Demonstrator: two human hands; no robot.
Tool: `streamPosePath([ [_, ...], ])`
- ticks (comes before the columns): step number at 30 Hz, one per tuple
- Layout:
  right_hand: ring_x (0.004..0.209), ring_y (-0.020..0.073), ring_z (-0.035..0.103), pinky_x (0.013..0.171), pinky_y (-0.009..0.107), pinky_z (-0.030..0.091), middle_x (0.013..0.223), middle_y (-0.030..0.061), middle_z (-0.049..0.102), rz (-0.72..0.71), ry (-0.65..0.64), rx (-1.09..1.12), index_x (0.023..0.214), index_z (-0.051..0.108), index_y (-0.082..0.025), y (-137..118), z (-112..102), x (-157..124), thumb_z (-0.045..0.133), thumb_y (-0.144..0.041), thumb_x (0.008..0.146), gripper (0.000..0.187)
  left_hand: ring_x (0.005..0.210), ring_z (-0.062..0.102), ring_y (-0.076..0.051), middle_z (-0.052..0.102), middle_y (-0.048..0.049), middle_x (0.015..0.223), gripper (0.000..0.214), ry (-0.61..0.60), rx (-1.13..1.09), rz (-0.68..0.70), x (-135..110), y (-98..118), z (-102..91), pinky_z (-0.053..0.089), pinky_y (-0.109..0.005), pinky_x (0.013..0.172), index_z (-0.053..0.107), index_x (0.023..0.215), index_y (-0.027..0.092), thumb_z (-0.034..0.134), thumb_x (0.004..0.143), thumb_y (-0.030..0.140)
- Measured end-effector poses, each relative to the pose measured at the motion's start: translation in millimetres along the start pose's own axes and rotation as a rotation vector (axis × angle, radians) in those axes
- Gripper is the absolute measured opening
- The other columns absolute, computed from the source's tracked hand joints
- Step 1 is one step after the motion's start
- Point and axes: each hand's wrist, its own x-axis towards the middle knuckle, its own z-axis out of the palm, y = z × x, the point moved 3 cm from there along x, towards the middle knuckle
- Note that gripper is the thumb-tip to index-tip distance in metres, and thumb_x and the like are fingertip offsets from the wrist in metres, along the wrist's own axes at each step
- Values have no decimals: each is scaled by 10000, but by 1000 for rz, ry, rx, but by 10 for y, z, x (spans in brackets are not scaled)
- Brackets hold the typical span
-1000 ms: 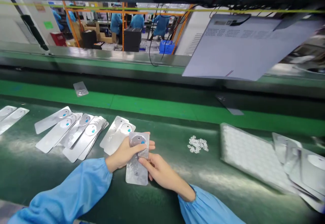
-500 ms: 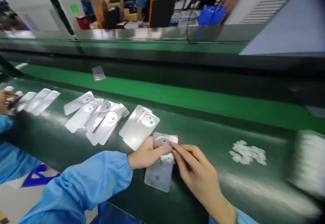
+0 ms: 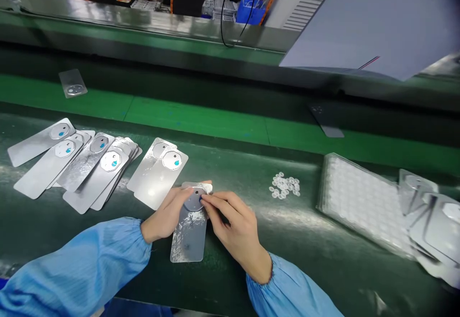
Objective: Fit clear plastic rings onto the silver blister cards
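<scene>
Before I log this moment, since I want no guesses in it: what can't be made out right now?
Head view: whether the right hand pinches anything; the hand itself hides it.
Head view: the underside of the held plate; its upper face and the left hand hide it.
Head view: how many clear discs; too small and bunched.
Head view: the grey panel's top; cut off by the upper edge.
</scene>
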Motion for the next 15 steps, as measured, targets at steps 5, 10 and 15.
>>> streamPosePath([
  [5, 788, 185, 690, 666, 301, 554, 923, 75, 721, -12, -13, 2, 1046, 720, -182, -26, -2, 6, 603, -120, 997, 141, 1241, 632, -288, 745, -46, 1254, 431, 35, 8, -12, 11, 3, -6, 426, -396, 1149, 751, 1241, 189, 480, 1016, 436],
  [10, 803, 182, 672, 643, 287, 548, 904, 70, 695, 122, 68, 253, 975, 709, -196, -66, 0, 96, 600, -142, 997, 124, 1268, 621, -328, 751, -101, 1240, 429, 154, -76, -37, 58, -31, -51, 424, -439, 1148, 755, 1200, 133, 549, 959, 422],
  [15, 784, 215, 673, 669, 337, 538, 824, 57, 683, 383, 306, 233, 842, 724, -229, 197, -748, -444, 719, -254, 924, 86, 1059, 728, -394, 766, -187, 1160, 571, 0, -383, -162, 64, -57, 13, 590, -497, 863, 612, 1393, 104, 546, 954, 464],
])
